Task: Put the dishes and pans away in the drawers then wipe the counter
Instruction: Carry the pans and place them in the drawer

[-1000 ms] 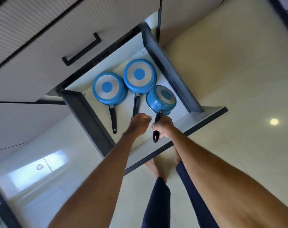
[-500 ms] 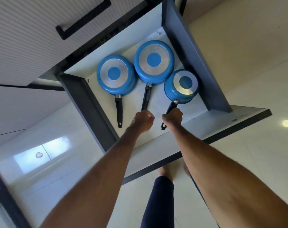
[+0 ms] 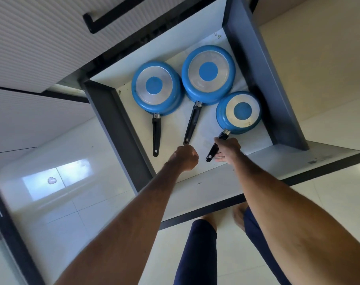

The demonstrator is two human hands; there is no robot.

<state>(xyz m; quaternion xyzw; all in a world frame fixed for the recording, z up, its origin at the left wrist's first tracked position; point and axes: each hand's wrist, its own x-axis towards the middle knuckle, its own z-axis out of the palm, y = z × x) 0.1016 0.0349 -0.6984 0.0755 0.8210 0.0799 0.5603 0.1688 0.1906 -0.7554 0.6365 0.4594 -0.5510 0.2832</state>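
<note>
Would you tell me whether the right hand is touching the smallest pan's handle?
Touching: the head view shows the right hand gripping the smallest pan's handle midway.

Three pans (image 3: 208, 74) side by side in drawer (image 3: 265, 79)

Home kitchen: pans (image 3: 208, 75) in open drawer (image 3: 263, 64), tiled floor (image 3: 329, 58).

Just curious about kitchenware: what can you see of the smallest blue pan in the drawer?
The small blue saucepan lies upside down in the open drawer, front right, its silvery base with a blue centre disc facing up. Its black handle, with a hanging hole, points toward the person; the right hand grips it.
</note>
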